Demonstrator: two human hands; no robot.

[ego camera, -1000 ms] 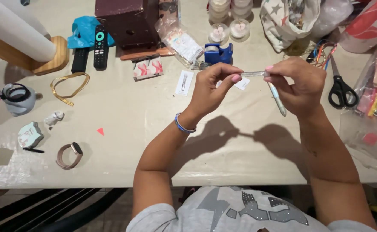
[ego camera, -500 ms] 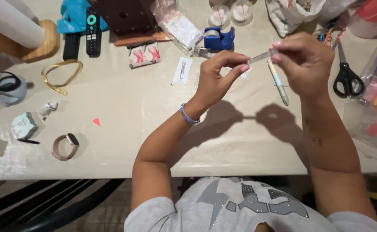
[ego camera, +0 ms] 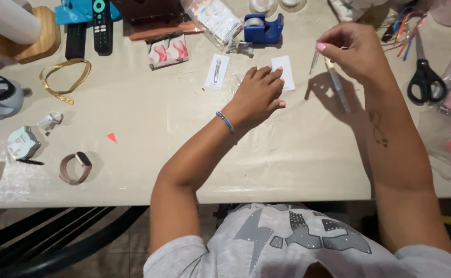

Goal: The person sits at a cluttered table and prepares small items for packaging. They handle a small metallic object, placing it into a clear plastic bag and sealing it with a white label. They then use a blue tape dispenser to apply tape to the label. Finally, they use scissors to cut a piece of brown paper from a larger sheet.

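A glossy clear plastic sheet [ego camera: 194, 128] is covering the table. A matt white paper card [ego camera: 284, 72] is lying far right of a blue plastic tape dispenser [ego camera: 263, 28] and a smooth wooden block [ego camera: 27, 46].

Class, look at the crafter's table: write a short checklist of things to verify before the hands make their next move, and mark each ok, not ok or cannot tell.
1. Left hand lies flat on the small white card: ok.
2. Right hand pinches the thin clear strip above the table: ok.
3. Strip clear of the card: ok, it hangs apart.
4. Strip sticky side facing down: cannot tell.
5. Pen rolling toward the card: cannot tell.
6. Scissors out of the hands' way: ok.
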